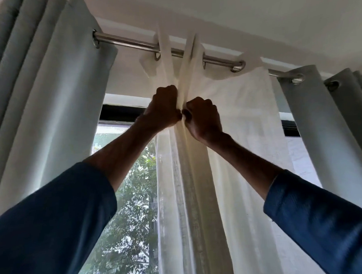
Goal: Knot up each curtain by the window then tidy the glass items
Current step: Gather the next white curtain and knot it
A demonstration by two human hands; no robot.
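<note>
A sheer white curtain (236, 138) hangs from a steel rod (129, 42) in front of the window. Both my arms reach up to its gathered folds just under the rod. My left hand (164, 108) grips a bunch of the white fabric in a fist. My right hand (204, 116) grips the folds right beside it, and the two fists touch. Below the hands the curtain hangs straight down in a narrow bundle. No glass items are in view.
A grey-blue curtain (48, 102) hangs at the left on the same rod, and another grey-blue curtain (330, 129) at the right. The window pane (129, 213) shows trees outside. The white ceiling is close above the rod.
</note>
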